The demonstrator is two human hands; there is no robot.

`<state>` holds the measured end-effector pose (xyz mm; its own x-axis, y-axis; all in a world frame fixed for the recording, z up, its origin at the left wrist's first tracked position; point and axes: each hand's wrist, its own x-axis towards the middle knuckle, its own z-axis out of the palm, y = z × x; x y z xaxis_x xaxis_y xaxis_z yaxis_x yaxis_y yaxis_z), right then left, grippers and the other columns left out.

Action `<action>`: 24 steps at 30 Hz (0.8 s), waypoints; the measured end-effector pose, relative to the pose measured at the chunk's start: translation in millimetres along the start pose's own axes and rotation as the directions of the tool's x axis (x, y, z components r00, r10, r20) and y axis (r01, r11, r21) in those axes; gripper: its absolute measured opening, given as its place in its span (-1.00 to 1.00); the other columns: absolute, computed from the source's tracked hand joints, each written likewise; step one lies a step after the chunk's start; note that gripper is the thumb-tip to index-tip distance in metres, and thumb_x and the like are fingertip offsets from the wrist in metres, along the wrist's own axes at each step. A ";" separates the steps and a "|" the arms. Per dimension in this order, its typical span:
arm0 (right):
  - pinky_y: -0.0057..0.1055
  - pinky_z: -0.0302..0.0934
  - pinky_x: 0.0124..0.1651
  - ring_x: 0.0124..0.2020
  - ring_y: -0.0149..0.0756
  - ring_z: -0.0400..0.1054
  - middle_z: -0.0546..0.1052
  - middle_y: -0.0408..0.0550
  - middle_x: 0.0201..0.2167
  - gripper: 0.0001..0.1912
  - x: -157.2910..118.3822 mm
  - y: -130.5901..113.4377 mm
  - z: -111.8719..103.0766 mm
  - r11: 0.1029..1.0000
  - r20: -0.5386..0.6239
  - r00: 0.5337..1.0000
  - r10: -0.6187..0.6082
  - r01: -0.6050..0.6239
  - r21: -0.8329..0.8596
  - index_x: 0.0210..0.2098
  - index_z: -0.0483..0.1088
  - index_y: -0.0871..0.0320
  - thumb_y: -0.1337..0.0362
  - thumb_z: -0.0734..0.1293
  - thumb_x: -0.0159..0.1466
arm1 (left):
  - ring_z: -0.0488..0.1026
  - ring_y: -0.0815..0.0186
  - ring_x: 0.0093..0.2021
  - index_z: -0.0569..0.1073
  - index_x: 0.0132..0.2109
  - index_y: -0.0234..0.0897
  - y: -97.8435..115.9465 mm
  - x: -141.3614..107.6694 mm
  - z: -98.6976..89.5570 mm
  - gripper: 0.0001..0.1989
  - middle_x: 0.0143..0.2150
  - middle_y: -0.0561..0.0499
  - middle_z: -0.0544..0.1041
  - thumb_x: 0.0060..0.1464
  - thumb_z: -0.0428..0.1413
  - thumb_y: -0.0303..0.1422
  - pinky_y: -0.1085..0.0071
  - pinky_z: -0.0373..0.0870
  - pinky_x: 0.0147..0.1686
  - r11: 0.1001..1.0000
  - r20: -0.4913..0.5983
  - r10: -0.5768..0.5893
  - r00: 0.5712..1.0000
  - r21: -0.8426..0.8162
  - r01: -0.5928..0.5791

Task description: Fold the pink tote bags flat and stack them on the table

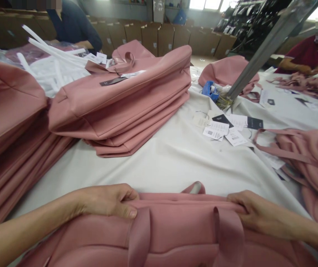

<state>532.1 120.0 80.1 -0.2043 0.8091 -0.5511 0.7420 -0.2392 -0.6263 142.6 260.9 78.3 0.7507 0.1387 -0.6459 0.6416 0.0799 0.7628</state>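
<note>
A pink handbag [181, 230] lies at the near edge of the table, its strap handles hanging over the front panel. My left hand [112, 202] grips its top edge on the left, thumb in front beside one handle. At the right end of the same edge, my right hand [255, 213] is closed on the bag, its fingers partly hidden. Between my hands the top edge runs fairly straight, with a small loop of the far handle [194, 187] showing behind it. The bag's lower part is cut off by the frame.
Stacked pink bags [131, 100] stand ahead, another stack [8, 111] at left. Paper tags [220, 129] lie on the white cloth [159, 163]. A slanted metal post [270, 48] rises at right, near more pink bags [314, 155]. Two people work across the table.
</note>
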 end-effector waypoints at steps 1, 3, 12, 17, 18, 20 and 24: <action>-0.46 0.15 -0.39 -0.42 -0.35 0.24 0.39 -0.19 -0.46 -0.82 1.7 0.7 5.1 0.999 -0.029 0.999 -0.020 0.019 -0.043 -0.46 0.29 0.12 0.17 0.26 0.20 | 0.27 0.31 -0.36 0.39 -0.27 -0.30 -6.8 -0.4 4.2 -0.55 -0.37 0.07 0.37 0.04 0.09 0.06 0.48 0.19 -0.39 0.997 -0.109 0.026 0.994 0.072 -0.018; -0.40 0.14 -0.30 -0.36 -0.32 0.21 0.35 -0.15 -0.40 -0.84 6.9 6.0 16.3 0.987 -0.130 0.990 -0.059 0.039 -0.156 -0.45 0.21 0.11 0.21 0.21 0.23 | 0.31 0.28 -0.33 0.37 -0.30 -0.29 -22.0 1.1 14.7 -0.60 -0.35 0.04 0.40 0.13 0.02 0.00 0.45 0.21 -0.34 0.963 -0.304 0.097 0.948 0.269 -0.012; -0.40 0.12 -0.35 -0.41 -0.31 0.22 0.38 -0.21 -0.46 -0.82 25.1 13.5 26.9 0.994 -0.125 0.992 -0.003 -0.010 -0.105 -0.34 0.23 0.08 0.12 0.27 0.21 | 0.29 0.15 0.08 0.25 0.17 -0.19 -10.2 3.5 16.8 -0.52 0.13 -0.09 0.36 0.26 -0.17 -0.02 0.25 0.17 0.11 0.895 -0.426 0.198 0.883 0.446 0.015; -0.37 0.25 -0.22 -0.29 -0.23 0.35 0.49 -0.12 -0.35 -0.76 16.0 7.2 -3.6 0.997 0.034 0.997 -0.074 0.075 -0.022 -0.32 0.41 0.13 0.09 0.24 0.26 | 0.41 0.06 -0.12 0.44 -0.08 -0.21 26.3 12.5 19.1 -0.44 -0.11 -0.07 0.49 -0.10 0.17 0.10 0.27 0.32 -0.16 0.858 -0.289 0.018 0.957 0.496 0.134; -0.33 0.26 -0.14 -0.22 -0.18 0.37 0.52 -0.07 -0.27 -0.70 14.6 3.6 -14.0 0.997 0.048 0.996 -0.075 0.076 -0.011 -0.25 0.45 0.13 0.06 0.22 0.29 | 0.42 0.08 -0.18 0.45 -0.17 -0.19 34.0 10.7 25.4 -0.54 -0.18 -0.03 0.49 -0.11 0.20 0.04 0.30 0.30 -0.24 0.841 -0.295 0.029 0.955 0.523 0.136; -0.23 0.24 0.04 -0.05 -0.09 0.36 0.52 0.01 -0.08 -0.62 16.9 -10.2 -33.4 0.994 0.006 0.994 -0.110 0.110 -0.009 -0.10 0.47 0.11 0.00 0.20 0.31 | 0.42 0.14 -0.22 0.43 -0.23 -0.13 48.6 1.6 42.0 -0.74 -0.21 0.03 0.49 -0.03 0.17 -0.11 0.34 0.27 -0.31 0.814 -0.326 0.087 0.941 0.567 0.121; -0.18 0.11 0.22 0.16 -0.09 0.25 0.38 -0.02 0.16 -0.62 43.7 -60.1 -39.7 0.925 0.093 0.920 -0.380 0.381 0.012 0.04 0.43 0.03 0.04 0.24 0.30 | 0.41 0.19 -0.38 0.41 -0.27 -0.09 59.7 -21.9 77.2 -0.90 -0.29 0.03 0.49 0.03 0.11 -0.23 0.32 0.21 -0.47 0.713 -0.258 0.182 0.949 0.699 0.054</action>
<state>504.0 191.0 115.6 -0.5294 0.7857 -0.3200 0.6004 0.0805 -0.7956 176.6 186.4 135.7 0.7883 0.4013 -0.4665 0.6078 -0.6257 0.4888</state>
